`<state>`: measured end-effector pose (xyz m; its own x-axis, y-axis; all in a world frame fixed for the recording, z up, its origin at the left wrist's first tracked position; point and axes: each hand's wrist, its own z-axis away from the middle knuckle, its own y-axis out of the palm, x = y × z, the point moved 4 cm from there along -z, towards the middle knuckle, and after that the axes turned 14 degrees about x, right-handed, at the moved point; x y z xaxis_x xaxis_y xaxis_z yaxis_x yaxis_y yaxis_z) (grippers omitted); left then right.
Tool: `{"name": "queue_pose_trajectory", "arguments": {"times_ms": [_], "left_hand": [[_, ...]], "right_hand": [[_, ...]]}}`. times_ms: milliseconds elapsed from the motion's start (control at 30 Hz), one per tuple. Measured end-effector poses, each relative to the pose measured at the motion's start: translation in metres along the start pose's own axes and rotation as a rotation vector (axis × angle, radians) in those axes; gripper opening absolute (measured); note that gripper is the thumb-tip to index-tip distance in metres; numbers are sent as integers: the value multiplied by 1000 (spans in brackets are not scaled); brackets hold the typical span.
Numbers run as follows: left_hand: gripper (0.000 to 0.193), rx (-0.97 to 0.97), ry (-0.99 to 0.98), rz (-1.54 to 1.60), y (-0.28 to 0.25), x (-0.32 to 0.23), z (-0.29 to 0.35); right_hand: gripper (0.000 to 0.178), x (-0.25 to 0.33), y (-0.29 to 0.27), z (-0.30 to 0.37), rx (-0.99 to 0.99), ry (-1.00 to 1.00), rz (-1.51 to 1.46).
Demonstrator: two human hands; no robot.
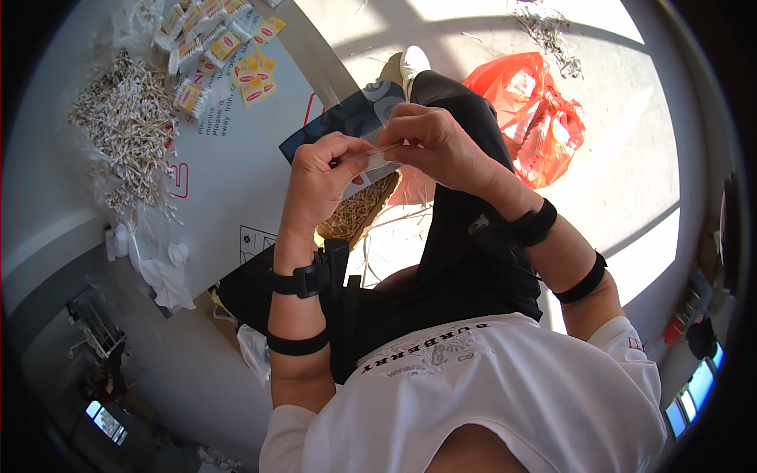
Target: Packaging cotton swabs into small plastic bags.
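Both my hands are raised together over my lap. My left hand [319, 177] and my right hand [438, 142] pinch the two ends of a small clear plastic sleeve [380, 158], with a thin stick inside or along its top edge. A dark blue sheet [347, 118] lies just behind my hands at the edge of the white board. Each forearm carries black straps, and a black device sits at each wrist.
A white board [229, 165] to my left holds a big heap of thin white sticks [130, 130] and several yellow-and-red packets [225, 47]. An orange plastic bag [532, 114] lies on the floor at right. A woven sandal [359, 211] sits below my hands.
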<state>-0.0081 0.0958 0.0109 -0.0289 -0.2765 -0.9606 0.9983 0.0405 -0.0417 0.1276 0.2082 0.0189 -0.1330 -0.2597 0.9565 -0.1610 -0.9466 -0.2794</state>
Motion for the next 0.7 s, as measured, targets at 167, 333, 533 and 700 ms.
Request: {"name": "queue_pose_trajectory", "arguments": {"times_ms": [167,333,533,700], "left_hand": [[9,10,59,-84,2,-3,-1],[8,-16,46,-72,0,0,-1],[6,-43,68,-60,3,-2,0],[6,-45,55,-49,3,0,-1]], "right_hand": [[8,1,-2,-1,-76,-285,258],[7,-8,-1,-1,-7,-127,-17],[13,-13,-2,2,-6,-16,-128],[24,0,3,6,-88,-228,277]]}}
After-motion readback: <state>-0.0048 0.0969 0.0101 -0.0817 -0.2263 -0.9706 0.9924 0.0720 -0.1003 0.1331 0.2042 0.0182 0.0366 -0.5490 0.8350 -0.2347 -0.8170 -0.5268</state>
